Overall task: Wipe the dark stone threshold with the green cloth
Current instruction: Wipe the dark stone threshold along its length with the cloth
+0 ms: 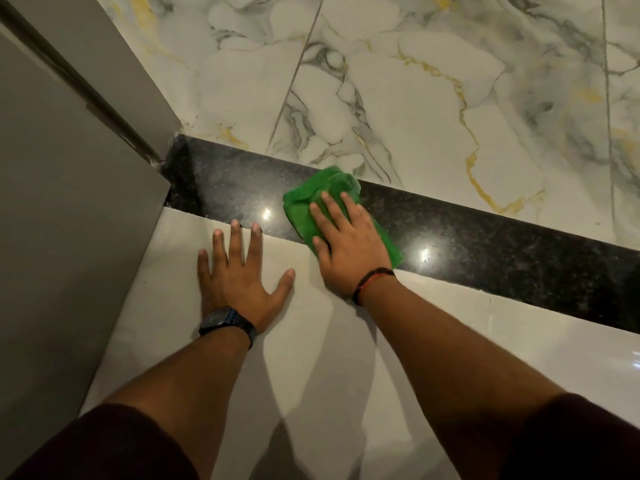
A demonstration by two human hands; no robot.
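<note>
A dark speckled stone threshold runs as a strip from the door frame at the left down to the right edge. A crumpled green cloth lies on it near its middle. My right hand presses flat on the cloth with fingers spread, covering its near half. My left hand rests flat and open on the pale tile just in front of the threshold, its fingertips touching the stone's near edge. Lamp glare shows on the stone beside the cloth.
A grey door and frame stand at the left, meeting the threshold's left end. White marble floor with gold and grey veins lies beyond the stone. Glossy pale tile lies on my side.
</note>
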